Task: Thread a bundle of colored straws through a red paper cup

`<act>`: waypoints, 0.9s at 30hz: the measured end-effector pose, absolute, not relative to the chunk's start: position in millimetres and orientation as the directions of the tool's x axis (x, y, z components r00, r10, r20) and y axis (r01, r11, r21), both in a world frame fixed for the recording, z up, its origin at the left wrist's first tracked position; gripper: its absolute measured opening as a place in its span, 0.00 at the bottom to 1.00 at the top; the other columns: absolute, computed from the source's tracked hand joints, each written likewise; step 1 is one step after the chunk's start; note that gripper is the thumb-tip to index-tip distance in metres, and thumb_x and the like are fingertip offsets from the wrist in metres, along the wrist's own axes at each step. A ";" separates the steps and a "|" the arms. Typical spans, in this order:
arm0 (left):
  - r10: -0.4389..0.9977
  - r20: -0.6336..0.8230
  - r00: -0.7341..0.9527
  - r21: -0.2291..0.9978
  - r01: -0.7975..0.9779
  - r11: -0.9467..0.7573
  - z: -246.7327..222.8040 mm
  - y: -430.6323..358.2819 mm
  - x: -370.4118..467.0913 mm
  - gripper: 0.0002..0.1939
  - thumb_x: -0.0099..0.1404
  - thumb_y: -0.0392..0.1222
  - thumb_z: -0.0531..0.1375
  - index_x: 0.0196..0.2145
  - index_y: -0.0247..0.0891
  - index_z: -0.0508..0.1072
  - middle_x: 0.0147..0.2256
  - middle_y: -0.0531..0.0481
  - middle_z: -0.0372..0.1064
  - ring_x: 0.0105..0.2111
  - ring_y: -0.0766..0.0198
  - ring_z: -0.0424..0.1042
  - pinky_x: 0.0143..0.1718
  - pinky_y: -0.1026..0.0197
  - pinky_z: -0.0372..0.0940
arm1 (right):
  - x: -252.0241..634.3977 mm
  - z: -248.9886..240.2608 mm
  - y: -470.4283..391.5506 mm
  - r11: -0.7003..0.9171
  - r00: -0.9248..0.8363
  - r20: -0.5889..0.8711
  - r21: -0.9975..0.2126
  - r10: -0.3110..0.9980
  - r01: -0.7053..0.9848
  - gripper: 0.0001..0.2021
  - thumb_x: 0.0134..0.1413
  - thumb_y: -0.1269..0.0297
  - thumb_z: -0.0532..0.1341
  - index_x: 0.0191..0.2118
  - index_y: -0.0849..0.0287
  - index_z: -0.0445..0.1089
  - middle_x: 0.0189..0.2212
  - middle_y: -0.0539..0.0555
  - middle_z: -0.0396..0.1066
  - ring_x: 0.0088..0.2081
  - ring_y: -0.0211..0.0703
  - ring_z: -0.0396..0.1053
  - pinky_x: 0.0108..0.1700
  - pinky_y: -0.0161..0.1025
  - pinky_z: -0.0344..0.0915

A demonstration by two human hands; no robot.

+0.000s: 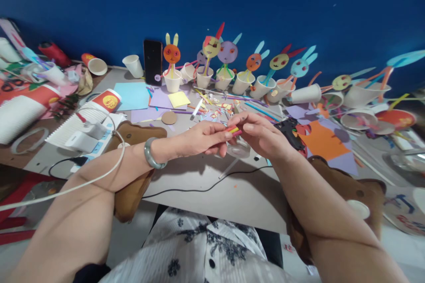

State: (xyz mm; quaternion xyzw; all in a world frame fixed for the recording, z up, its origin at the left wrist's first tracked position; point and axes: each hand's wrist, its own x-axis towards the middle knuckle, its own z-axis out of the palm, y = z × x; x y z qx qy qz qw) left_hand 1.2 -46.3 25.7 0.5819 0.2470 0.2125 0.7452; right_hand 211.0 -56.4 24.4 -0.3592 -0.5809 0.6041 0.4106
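My left hand [207,138], with a bracelet at its wrist, pinches some short red and yellow sticks [234,130] over the middle of the table. Close on the right, my right hand [260,135] has its fingers bent around the far side of the sticks; whether its fingertips touch them is hard to tell. A roll of clear tape [239,149] lies beneath the hands. Beyond them are many small paper scraps [221,110]. Paper cups with rabbit-faced figures, such as an orange-faced one [171,54], stand along the blue wall.
A black glue gun [290,135] and orange paper [322,140] lie at the right. At the left are a power strip [99,139], stacked cups [71,128] and a white cable over my left forearm. A phone [153,63] leans at the back. A black cord crosses the front.
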 end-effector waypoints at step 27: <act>0.688 0.040 0.725 0.960 0.163 -0.229 26.2 -48.4 -1.5 0.23 0.76 0.52 0.51 0.28 0.36 0.69 0.25 0.51 0.70 0.25 0.71 0.65 0.29 0.67 0.60 | 197.5 29.7 -68.0 0.189 -0.244 0.150 -0.971 0.958 0.146 0.14 0.50 0.56 0.75 0.33 0.55 0.71 0.28 0.49 0.71 0.29 0.38 0.69 0.34 0.37 0.68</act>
